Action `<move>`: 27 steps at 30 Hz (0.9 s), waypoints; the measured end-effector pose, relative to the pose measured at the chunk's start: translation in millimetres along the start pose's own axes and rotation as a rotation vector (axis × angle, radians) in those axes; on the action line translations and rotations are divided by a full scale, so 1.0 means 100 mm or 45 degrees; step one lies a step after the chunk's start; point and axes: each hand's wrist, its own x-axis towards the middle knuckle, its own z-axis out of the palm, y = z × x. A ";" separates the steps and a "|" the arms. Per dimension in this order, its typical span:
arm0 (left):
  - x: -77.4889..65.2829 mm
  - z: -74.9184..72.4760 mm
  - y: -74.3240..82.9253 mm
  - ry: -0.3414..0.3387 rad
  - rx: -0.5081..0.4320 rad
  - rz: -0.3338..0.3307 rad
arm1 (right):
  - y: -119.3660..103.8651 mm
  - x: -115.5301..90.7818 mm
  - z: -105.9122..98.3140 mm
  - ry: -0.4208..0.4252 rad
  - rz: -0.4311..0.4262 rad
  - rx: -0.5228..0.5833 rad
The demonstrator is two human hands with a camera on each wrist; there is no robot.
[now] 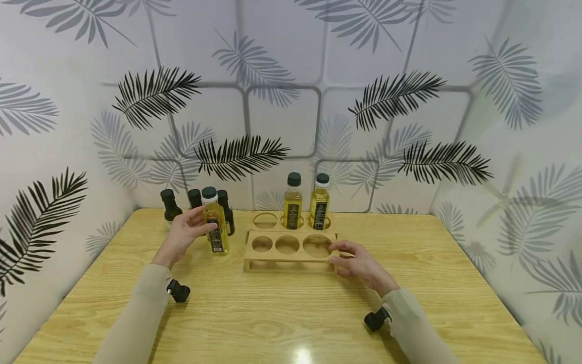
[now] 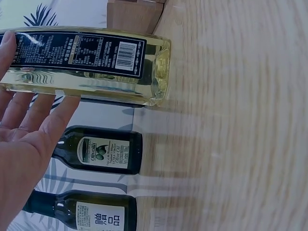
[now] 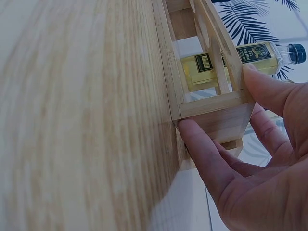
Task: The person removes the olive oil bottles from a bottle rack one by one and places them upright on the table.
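My left hand (image 1: 184,235) holds an upright bottle of yellow oil (image 1: 218,237) with a dark green cap, thumb on one side and fingers on the other. Its black label with a barcode (image 2: 126,57) faces the left wrist camera. The right hand (image 1: 361,265) grips the right end of a two-tier wooden bottle rack (image 1: 288,258), thumb at the upper edge and a finger low on the end panel. Two similar oil bottles, one left (image 1: 292,210) and one right (image 1: 319,207), stand in the rack's back row. The back-left hole and the three front holes hold nothing.
Several small dark olive oil bottles (image 1: 169,205) stand behind the left hand, near the back wall. In the left wrist view one dark bottle (image 2: 103,149) stands close below the held one. A leaf-patterned wall (image 1: 282,121) borders the wooden table (image 1: 273,313) at the back and sides.
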 end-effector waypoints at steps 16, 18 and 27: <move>-0.03 0.01 0.02 0.023 0.014 -0.016 | 0.02 0.01 0.02 0.020 -0.001 -0.011; -0.03 0.01 0.02 0.041 0.032 -0.003 | 0.02 0.02 0.01 0.023 0.002 -0.012; -0.07 0.06 0.14 0.357 0.129 0.208 | 0.02 0.02 0.02 0.024 -0.004 -0.007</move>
